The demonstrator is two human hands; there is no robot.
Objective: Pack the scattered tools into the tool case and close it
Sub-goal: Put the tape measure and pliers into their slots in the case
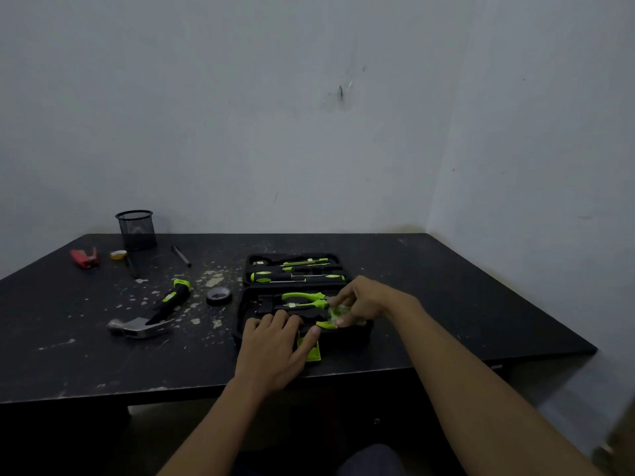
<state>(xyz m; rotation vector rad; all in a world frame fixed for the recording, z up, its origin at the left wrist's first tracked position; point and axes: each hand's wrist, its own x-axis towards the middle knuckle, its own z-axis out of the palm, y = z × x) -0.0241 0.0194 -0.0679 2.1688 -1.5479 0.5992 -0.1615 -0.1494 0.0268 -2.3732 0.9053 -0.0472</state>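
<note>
Nearest me, the left hand [275, 341] lay flat on the near half of the open case [355, 333]. Its fingers were straight and spread and gripped nothing, and the thumb sat beside the green latch [311, 350] on the front edge. Just to its right, the right hand [364, 300] pinched a small pale packet [340, 313] in its fingers, low over the case's near right corner. I could not tell what the packet held.

The pliers [305, 299] already sat in the near half, and the screwdrivers [295, 277] lay in their slots in the far half. By my reckoning the packing was well along but not finished.

Out on the worktop [446, 304], well left of the case, the hammer [147, 321] waited unpacked, and the tape roll [219, 295] lay between it and the case. Farther back on the left were a pen [181, 255], a small yellow roll [118, 254], a red tool [84, 258] and a mesh cup [135, 231]; whether any of these belonged in the case I could not judge. The lid was still to be closed.
</note>
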